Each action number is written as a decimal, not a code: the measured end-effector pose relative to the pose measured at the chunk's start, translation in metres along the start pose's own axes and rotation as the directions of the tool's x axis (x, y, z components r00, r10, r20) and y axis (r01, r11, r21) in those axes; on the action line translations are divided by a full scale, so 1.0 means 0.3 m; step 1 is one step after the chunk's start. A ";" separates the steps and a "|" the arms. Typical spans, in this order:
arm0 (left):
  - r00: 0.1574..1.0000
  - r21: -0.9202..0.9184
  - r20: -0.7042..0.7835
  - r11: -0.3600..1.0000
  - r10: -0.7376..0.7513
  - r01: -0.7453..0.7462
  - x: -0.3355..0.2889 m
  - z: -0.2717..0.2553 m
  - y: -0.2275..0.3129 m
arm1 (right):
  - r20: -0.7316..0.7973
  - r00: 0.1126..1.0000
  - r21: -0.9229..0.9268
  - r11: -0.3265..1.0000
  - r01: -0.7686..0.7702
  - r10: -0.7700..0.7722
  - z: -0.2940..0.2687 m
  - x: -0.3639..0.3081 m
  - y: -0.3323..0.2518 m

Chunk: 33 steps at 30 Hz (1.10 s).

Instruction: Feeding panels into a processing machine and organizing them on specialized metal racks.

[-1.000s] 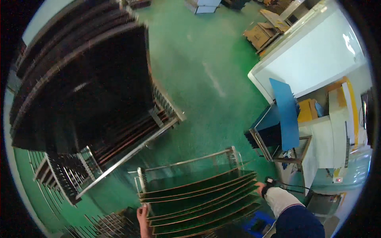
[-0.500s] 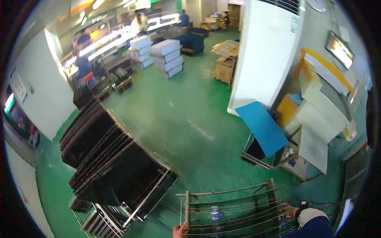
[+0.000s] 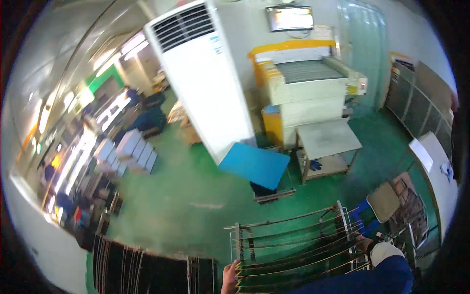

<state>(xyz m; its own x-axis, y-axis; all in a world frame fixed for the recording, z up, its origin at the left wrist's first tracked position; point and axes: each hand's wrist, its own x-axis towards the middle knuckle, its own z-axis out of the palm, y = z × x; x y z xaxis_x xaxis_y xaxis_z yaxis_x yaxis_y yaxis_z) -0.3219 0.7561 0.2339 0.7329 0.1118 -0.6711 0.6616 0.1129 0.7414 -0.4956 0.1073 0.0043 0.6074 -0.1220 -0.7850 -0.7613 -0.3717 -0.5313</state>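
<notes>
Rack [image 3: 289, 218] lies between left fingers [image 3: 232, 268] and right fingers [image 3: 361, 240], both clamped on its sides.

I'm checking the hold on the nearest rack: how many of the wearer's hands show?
2: the left hand at the left end of the rack, the right hand at its right end. Both are partly hidden.

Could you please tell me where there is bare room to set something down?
The small table before the pale machine has a bare top; the floor is free between the white box stacks and the blue panel. It is crowded between the left hand and right hand, where the rack holds thin sheets, and around the tan stool.
</notes>
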 end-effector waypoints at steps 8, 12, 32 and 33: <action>0.793 0.029 0.294 0.825 0.533 -0.565 0.214 0.429 0.209 | -0.114 0.993 0.356 0.935 0.003 0.040 -0.085 -0.070 0.101; 0.791 0.087 0.421 0.848 0.444 -0.522 0.278 0.598 0.338 | -0.147 0.988 0.471 0.882 0.027 0.048 -0.141 -0.060 0.079; 0.227 -0.003 0.917 0.576 0.327 -0.817 1.179 1.557 0.899 | -0.717 0.683 0.668 0.416 0.617 0.138 -0.419 0.195 -0.270; 0.155 -0.045 0.903 0.447 0.400 -0.893 1.218 1.614 0.918 | -0.672 0.706 0.706 0.480 0.521 0.223 -0.450 0.229 -0.258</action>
<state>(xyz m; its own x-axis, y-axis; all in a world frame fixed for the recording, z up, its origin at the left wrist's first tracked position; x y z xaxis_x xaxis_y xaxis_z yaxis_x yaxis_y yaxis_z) 0.2048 0.3498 0.1970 0.5218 -0.8292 0.2007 -0.3662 -0.0052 0.9305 -0.3643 0.0034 0.0346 0.4115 -0.7877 -0.4585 -0.2094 0.4079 -0.8887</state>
